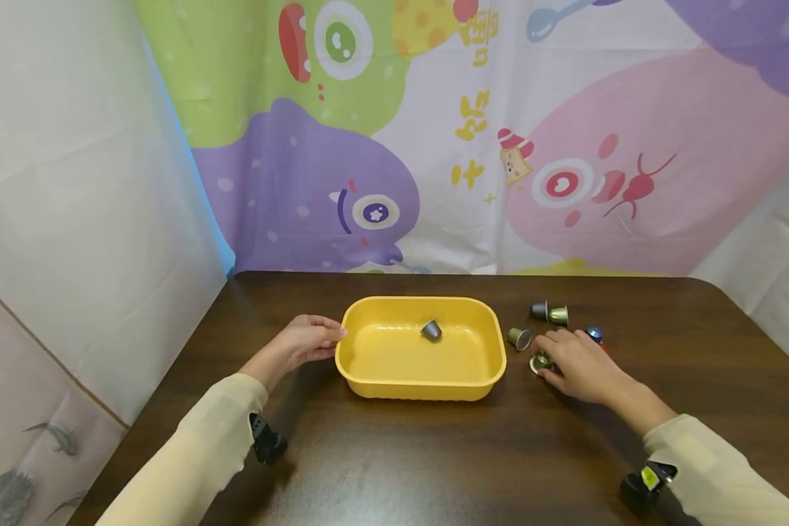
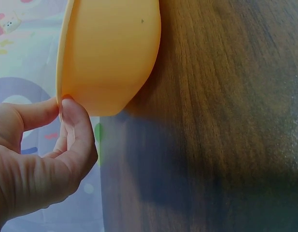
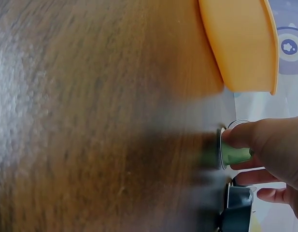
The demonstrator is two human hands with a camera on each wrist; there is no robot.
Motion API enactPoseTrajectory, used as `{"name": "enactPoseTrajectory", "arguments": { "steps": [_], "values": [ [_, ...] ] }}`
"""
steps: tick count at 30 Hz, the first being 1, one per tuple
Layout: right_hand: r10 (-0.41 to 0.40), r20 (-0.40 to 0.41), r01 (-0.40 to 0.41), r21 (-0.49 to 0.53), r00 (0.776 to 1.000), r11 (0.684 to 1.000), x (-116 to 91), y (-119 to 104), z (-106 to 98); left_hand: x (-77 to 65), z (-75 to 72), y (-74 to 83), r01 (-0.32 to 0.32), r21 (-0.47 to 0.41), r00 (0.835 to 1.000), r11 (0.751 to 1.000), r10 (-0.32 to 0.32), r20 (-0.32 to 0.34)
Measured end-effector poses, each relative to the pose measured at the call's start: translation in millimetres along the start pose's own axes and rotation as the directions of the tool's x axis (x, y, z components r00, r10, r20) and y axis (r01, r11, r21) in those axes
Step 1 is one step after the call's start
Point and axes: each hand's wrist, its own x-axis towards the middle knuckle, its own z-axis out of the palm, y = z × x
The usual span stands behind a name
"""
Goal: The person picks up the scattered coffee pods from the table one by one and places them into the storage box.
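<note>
A yellow bin stands on the table, and one grey coffee capsule lies tipped inside it. My left hand pinches the bin's left rim between thumb and fingers, as the left wrist view also shows. To the right of the bin, my right hand pinches a green coffee capsule that stands rim-down on the table. Another olive-green capsule lies between that hand and the bin. A dark capsule stands close to the fingers in the right wrist view.
Beyond the right hand lie a dark grey capsule and a light green capsule, side by side. A blue capsule and a red item, mostly hidden, are behind the hand. A cartoon-printed curtain hangs along the table's back edge.
</note>
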Motion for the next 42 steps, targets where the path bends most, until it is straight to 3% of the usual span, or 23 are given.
{"name": "enactPoseTrajectory", "arguments": {
  "steps": [20,29,42],
  "values": [
    [0.010,0.039,-0.012,0.057,0.999,0.998,0.8,-4.6,2.5,0.4,0.5,-4.5,-0.036,-0.016,0.999,0.999,0.036,0.007],
    [-0.022,-0.003,0.022,0.052,1.000,0.998,3.6,-4.3,-0.9,2.5,-0.4,-4.8,-0.036,-0.022,0.999,0.999,0.037,0.011],
    [-0.011,-0.036,0.011,0.006,0.999,1.000,6.5,-7.4,-9.2,-0.5,-0.1,-2.6,-0.029,-0.028,0.999,0.999,0.030,0.012]
  ]
}}
